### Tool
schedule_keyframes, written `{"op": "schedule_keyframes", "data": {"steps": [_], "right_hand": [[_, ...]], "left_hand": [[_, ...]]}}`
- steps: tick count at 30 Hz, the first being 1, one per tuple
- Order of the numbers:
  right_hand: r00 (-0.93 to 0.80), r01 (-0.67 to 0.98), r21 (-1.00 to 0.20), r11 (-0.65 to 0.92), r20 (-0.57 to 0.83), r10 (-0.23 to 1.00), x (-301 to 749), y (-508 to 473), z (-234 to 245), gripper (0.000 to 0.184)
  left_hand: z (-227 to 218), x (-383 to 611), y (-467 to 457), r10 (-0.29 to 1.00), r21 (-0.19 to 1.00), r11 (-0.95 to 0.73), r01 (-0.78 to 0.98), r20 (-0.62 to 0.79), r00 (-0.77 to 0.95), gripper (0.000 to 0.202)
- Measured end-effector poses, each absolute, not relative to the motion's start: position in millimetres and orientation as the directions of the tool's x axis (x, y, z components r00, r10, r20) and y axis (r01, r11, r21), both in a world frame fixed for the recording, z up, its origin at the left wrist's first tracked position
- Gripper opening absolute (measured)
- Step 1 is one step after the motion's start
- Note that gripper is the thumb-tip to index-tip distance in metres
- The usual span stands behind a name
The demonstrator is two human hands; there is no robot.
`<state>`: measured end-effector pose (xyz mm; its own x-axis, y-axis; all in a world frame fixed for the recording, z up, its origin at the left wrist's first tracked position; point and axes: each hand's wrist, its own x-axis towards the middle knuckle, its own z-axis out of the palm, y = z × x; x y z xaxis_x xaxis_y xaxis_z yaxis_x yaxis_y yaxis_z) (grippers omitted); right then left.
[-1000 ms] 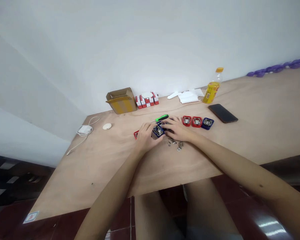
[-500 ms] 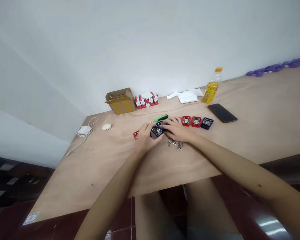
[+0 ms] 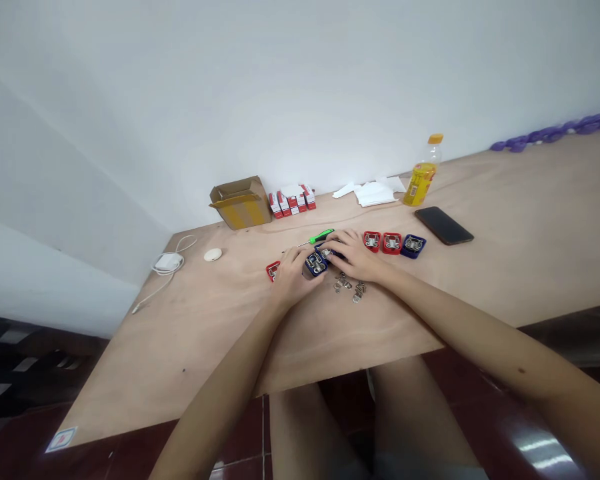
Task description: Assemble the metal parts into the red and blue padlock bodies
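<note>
My left hand (image 3: 291, 275) is closed around the left side of a small blue square case (image 3: 315, 264) with metal parts inside. My right hand (image 3: 356, 257) is bent over a second blue case (image 3: 326, 251), its fingertips at the metal parts inside; some of that case is hidden under the fingers. Both cases rest close together on the wooden table. Just behind them lies a green-handled screwdriver (image 3: 322, 236). A red case (image 3: 273, 270) shows partly beyond my left hand. Small loose metal pieces (image 3: 359, 291) lie in front of my right hand.
To the right stand two red cases (image 3: 391, 243) and a blue case (image 3: 413, 245). Behind are a cardboard box (image 3: 243, 205), several small red-and-white boxes (image 3: 293, 202), white paper (image 3: 375, 193), a yellow-labelled bottle (image 3: 421, 179) and a phone (image 3: 444, 225). A white charger (image 3: 169, 261) lies left.
My right hand has shifted slightly, its fingers moving over the second blue case. My left hand stays at the first blue case, more of which now shows.
</note>
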<state>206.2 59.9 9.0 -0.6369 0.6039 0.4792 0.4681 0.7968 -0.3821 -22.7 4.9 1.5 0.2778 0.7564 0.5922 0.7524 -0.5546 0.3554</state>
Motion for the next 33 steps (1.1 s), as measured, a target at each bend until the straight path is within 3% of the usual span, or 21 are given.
{"op": "schedule_keyframes", "data": {"steps": [5, 16, 24, 33], "right_hand": [[-0.700, 0.262, -0.436, 0.861, 0.528, 0.481, 204.5, 57.5, 11.3, 0.032], [-0.710, 0.201, -0.498, 0.843, 0.519, 0.476, 206.0, 60.7, 1.6, 0.044], [-0.730, 0.251, -0.432, 0.866, 0.504, 0.463, 205.3, 57.6, 0.6, 0.041], [-0.691, 0.245, -0.342, 0.907, 0.594, 0.411, 201.0, 65.9, -5.6, 0.033]], "left_hand": [[-5.9, -24.3, 8.5, 0.752, 0.347, -0.562, 0.751, 0.593, 0.288, 0.051], [-9.6, -23.1, 7.4, 0.725, 0.345, -0.598, 0.724, 0.617, 0.305, 0.052], [-2.9, -20.0, 3.5, 0.751, 0.423, -0.572, 0.703, 0.615, 0.241, 0.050], [-3.2, -14.3, 1.8, 0.783, 0.582, -0.551, 0.598, 0.608, 0.129, 0.058]]}}
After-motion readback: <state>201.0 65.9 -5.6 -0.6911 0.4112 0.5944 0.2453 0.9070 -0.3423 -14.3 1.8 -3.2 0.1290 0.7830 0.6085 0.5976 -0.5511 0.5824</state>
